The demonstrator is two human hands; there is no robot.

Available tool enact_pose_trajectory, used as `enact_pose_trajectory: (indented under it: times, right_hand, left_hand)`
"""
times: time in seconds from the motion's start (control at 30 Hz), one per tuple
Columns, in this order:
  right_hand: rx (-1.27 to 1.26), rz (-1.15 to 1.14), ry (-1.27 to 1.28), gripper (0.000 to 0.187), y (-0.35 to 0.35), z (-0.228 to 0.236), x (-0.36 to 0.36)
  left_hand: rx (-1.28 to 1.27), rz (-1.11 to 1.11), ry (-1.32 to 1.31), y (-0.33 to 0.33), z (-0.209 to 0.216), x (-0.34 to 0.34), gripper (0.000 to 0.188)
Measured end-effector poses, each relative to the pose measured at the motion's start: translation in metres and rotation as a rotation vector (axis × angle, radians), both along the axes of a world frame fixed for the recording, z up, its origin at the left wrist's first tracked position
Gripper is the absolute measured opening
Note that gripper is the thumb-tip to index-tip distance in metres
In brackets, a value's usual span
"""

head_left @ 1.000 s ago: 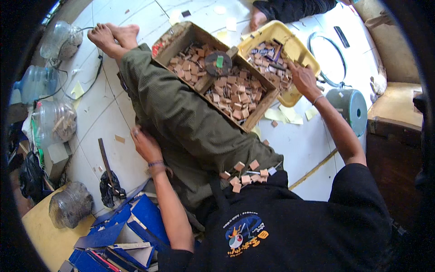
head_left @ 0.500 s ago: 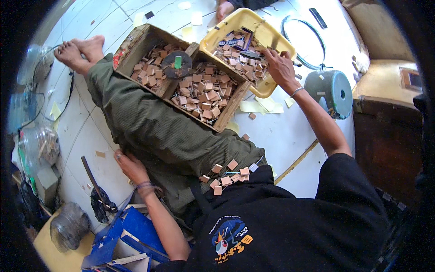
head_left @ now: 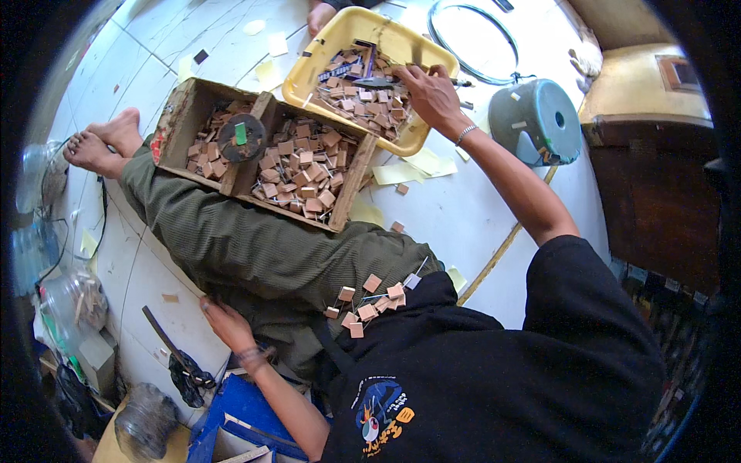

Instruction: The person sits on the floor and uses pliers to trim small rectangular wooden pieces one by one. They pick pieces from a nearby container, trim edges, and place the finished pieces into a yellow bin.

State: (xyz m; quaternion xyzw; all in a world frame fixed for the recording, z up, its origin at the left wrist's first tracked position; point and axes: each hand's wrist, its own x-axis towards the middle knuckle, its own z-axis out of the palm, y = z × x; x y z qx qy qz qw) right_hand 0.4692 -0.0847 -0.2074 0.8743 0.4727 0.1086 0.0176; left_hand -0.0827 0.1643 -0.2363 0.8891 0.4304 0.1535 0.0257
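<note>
My right hand (head_left: 436, 96) is over the right side of a yellow plastic tray (head_left: 306, 62), its fingers closed round dark pliers (head_left: 374, 82). The jaws point left over the tray's contents; two handle ends show past the hand. Small square tan wooden pieces (head_left: 363, 108) and a dark purple frame-like piece lie in the tray. Low beside my folded leg, my left hand (head_left: 226, 322) rests with fingers stretched out, holding nothing. Against my leg stands a wooden box (head_left: 355, 181) with two compartments of similar squares, many with thin metal pins. A dark round disc (head_left: 241, 137) sits on its divider.
More pinned squares (head_left: 370, 305) lie on my lap. Right of the tray are a teal cylindrical container (head_left: 532, 123) and a coil of dark cable (head_left: 513, 65). Another person's hand (head_left: 320, 17) is behind the tray. Blue boxes (head_left: 239, 409) and clear plastic containers (head_left: 73, 297) stand at left.
The whole view has shifted, so the box and tray appear farther left. My right hand stays at the tray with the pliers, slightly turned. My left hand remains low beside my leg.
</note>
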Motion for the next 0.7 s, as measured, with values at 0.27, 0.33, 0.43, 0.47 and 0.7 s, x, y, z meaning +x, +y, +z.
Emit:
enact_pose_trajectory:
  times: [0.27,0.33,0.43,0.47,0.7]
  right_hand:
    - [0.014,-0.052,-0.008,0.044,0.001,-0.003,-0.001]
    - [0.068,-0.042,-0.013,0.044,-0.001,-0.007,-0.001]
    - [0.107,-0.01,-0.101,0.041,-0.003,-0.012,0.0]
    - [0.11,-0.009,-0.14,0.039,-0.002,-0.014,0.0]
    - [0.137,-0.058,-0.109,0.037,0.0,-0.015,-0.004]
  left_hand:
    - [-0.028,0.16,-0.301,0.047,0.035,0.06,0.036]
    - [-0.033,0.262,-0.535,0.031,0.078,0.088,0.034]
    - [-0.185,-0.127,-0.699,-0.014,0.128,0.147,0.03]
    - [-0.362,-0.267,-0.735,-0.036,0.136,0.17,0.027]
    - [-0.519,-1.505,0.633,-0.196,0.049,0.328,0.022]
